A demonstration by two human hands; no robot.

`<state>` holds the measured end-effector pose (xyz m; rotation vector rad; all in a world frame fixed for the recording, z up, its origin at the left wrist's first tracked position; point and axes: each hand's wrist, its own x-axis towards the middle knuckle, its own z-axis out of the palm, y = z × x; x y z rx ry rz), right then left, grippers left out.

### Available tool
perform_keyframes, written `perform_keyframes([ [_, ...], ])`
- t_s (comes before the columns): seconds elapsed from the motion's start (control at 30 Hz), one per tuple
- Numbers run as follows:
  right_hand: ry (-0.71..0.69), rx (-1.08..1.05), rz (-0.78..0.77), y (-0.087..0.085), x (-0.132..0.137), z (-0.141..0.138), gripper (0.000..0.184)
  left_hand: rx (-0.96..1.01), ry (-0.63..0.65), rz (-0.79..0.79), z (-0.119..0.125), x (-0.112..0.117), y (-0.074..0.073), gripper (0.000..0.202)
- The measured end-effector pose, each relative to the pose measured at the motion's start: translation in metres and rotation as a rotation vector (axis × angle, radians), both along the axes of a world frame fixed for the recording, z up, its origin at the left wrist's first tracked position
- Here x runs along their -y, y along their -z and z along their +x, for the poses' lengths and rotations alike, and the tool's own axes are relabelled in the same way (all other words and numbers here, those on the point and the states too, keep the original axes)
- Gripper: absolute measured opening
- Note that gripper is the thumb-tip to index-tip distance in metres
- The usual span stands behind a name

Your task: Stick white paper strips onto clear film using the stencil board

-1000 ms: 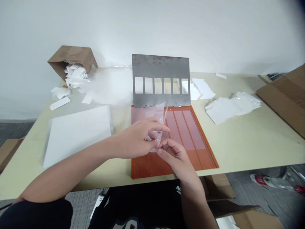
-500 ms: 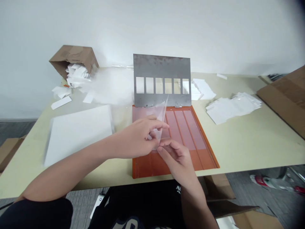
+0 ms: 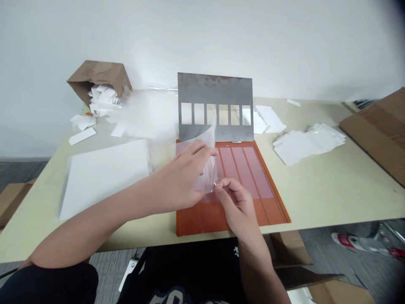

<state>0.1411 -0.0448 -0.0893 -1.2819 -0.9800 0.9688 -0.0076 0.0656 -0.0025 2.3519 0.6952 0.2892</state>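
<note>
A slotted board (image 3: 253, 202) is set at the near middle of the table (image 3: 332, 185), with a windowed plate (image 3: 215, 90) stood upright along its far edge. A film sheet (image 3: 205, 139) is held over the board's left half, between the left hand (image 3: 183, 177) and the right hand (image 3: 236, 202). A paper stack (image 3: 104, 175) is laid to the left, a tipped box (image 3: 99, 78) far left behind it, and loose slips (image 3: 308, 141) to the right.

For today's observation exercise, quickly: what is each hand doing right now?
Left hand: closed on the clear plastic sheet.
Right hand: closed, pinching the same sheet's lower edge.
</note>
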Motion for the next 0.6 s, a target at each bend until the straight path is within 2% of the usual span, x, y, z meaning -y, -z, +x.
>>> perform_keyframes([
  [0.13,0.0,0.02,-0.018,-0.0007,-0.0042,-0.0012,0.014,-0.022,-0.055,-0.033,-0.0057,-0.0008,-0.0062,0.062],
  [0.27,-0.001,0.036,-0.033,-0.0023,-0.006,-0.0033,0.016,-0.05,-0.094,0.078,-0.0048,-0.0006,-0.0078,0.071],
  [0.6,0.002,0.015,-0.043,-0.0057,-0.0079,-0.0076,0.019,-0.009,-0.096,0.206,-0.0056,0.0077,-0.0044,0.055],
])
